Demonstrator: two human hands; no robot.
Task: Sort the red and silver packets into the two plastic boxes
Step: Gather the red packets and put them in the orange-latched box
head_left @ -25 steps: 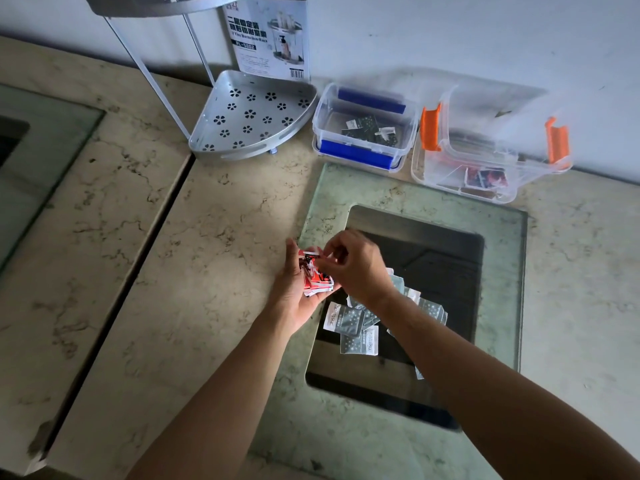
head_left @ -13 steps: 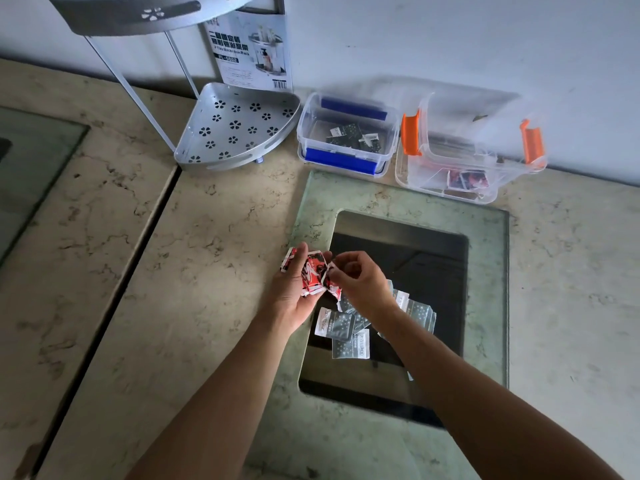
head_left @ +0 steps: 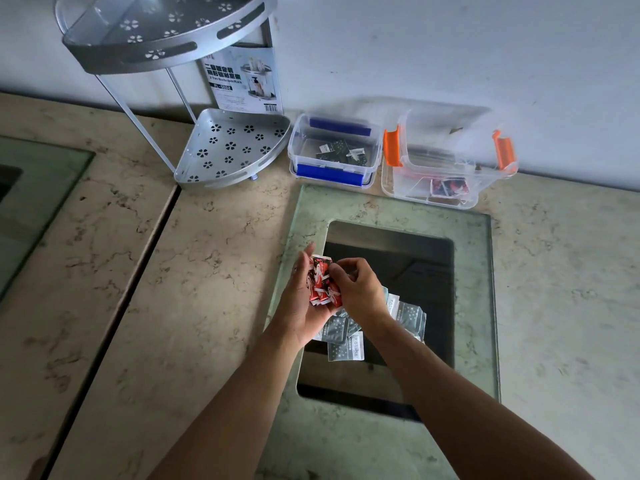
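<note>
My left hand (head_left: 300, 308) cups a stack of red packets (head_left: 322, 282) above the left edge of the glass panel (head_left: 391, 209). My right hand (head_left: 358, 289) pinches the same stack from the right side. Several silver packets (head_left: 346, 336) lie in a loose pile on the dark glass just below and right of my hands. Against the wall stands the blue-clipped plastic box (head_left: 334, 173) with silver packets inside. Right of it is the orange-clipped plastic box (head_left: 398, 181), holding red packets (head_left: 449, 187).
A two-tier metal corner rack (head_left: 232, 150) stands at the back left, with its cardboard package (head_left: 244, 81) leaning on the wall behind. The marble counter (head_left: 207, 258) has a dark seam (head_left: 114, 313) running diagonally on the left. A second glass panel (head_left: 31, 202) sits at far left.
Both hands stay together on the red stack; the right fingers shift along its edge, squaring the packets. The camera view tilts, showing more of the rack.
</note>
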